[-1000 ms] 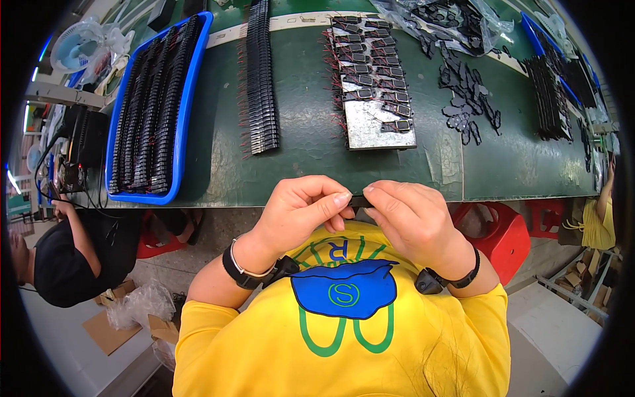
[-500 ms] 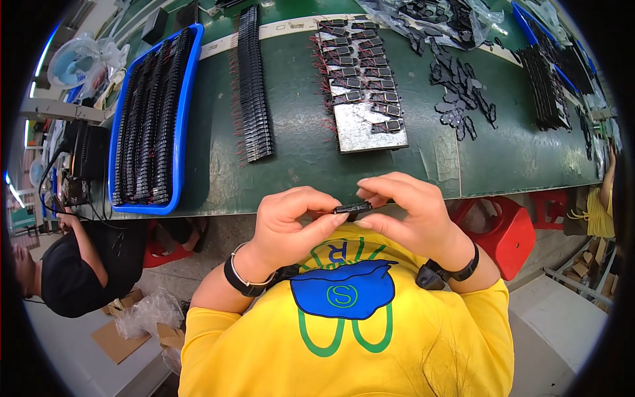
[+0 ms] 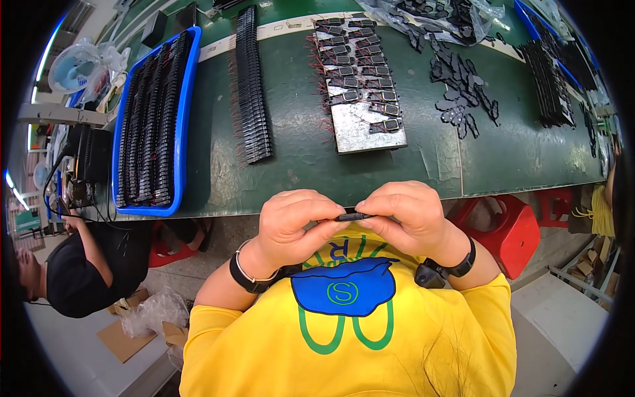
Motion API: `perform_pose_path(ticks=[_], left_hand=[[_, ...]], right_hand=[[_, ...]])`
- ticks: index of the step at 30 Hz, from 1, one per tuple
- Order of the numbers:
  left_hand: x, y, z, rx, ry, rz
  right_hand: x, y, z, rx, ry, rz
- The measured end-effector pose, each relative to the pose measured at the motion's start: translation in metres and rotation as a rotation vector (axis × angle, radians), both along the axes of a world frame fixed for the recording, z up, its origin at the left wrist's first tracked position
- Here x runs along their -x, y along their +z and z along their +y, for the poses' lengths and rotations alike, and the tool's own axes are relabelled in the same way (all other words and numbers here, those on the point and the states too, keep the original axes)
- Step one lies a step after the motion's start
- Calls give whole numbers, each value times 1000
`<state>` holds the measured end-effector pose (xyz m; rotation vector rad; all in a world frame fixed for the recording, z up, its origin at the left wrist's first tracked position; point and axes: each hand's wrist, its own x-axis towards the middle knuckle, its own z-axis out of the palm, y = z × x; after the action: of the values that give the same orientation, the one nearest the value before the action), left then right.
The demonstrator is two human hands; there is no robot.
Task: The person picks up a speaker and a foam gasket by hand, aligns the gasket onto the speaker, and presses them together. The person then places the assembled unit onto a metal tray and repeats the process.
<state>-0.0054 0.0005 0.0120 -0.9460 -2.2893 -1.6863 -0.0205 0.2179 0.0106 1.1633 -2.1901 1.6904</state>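
Between my two hands, just off the table's near edge, is a small slim black plastic part point(image 3: 350, 216), seen edge-on. My left hand point(image 3: 295, 221) pinches its left end between thumb and fingers. At its right end my right hand point(image 3: 405, 215) also has thumb and fingers closed on it. Beyond my hands lies a metal plate point(image 3: 360, 135) carrying rows of black speaker-like parts point(image 3: 344, 83) with red wires. To its left, a long row of black parts point(image 3: 253, 106) with red wires stretches away from me.
A blue tray point(image 3: 178, 165) packed with black parts stands at the left of the green table point(image 3: 297, 165). Loose black pieces point(image 3: 460, 92) lie right of the plate, near a clear plastic bag point(image 3: 486, 16). A red stool point(image 3: 506, 231) and a co-worker point(image 3: 92, 264) flank me.
My right hand has closed its fingers onto the right end of the black part; before, they were spread around it. The part now appears turned more edge-on.
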Motion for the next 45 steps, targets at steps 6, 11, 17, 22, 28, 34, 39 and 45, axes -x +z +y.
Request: perform_pose_path(ticks=[6,11,17,22,28,34,39,45], left_hand=[[-4,-9,2,-127,-30,-353],[-6,2,9,-242,103,-381],[-4,7,-1,71,-6,-89],[-8,0,-2,66,57,-8],[-8,-6,-4,37,73,62],[-10,-13,-5,29,85,133],[-11,-10,-12,-66,-35,-205],[-8,5,-8,-67,-10,-252]], right_hand=[[1,-3,-1,5,-16,11],[-1,-4,-1,17,-2,-33],[-6,-3,-3,-19,-5,-70],[-13,-1,-5,156,-15,-509],[-7,-1,-3,-29,-20,-294],[-3,-5,-7,-45,-23,-135],[-3,-5,-5,-17,16,-67],[-2,-6,-7,-29,25,-54]])
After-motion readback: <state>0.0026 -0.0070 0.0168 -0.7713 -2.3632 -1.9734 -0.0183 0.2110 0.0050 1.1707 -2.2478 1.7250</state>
